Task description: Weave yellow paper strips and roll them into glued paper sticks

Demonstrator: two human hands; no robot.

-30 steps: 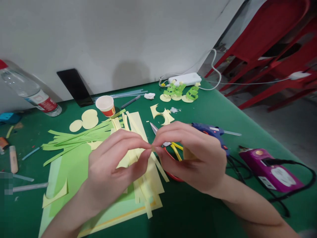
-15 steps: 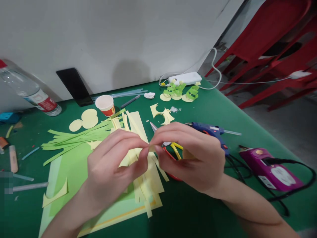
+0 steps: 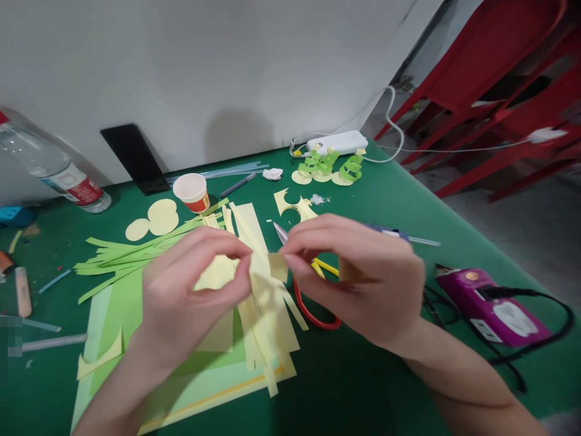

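Observation:
Both my hands hover over a pile of pale yellow paper strips [image 3: 265, 315] on the green table [image 3: 354, 375]. My left hand [image 3: 190, 290] pinches one end of a yellow strip [image 3: 267, 267] between thumb and fingertips. My right hand [image 3: 363, 278] pinches the other end, where the strip shows a small folded square. A little gap now separates the two pinches. Red-handled scissors [image 3: 313, 309] lie under my right hand, partly hidden by it.
Green paper strips [image 3: 131, 254] and yellow discs [image 3: 157, 221] lie at left, with a paper cup [image 3: 194, 192], a phone [image 3: 134, 158] and a bottle [image 3: 54, 169] behind. A glue gun [image 3: 408, 237] and purple power strip [image 3: 492, 306] sit at right. Finished green curls [image 3: 331, 166] stand far back.
My hands have drawn apart a little, my left moving left, and the yellow strip between them now shows as a small folded piece. The view has blurred slightly.

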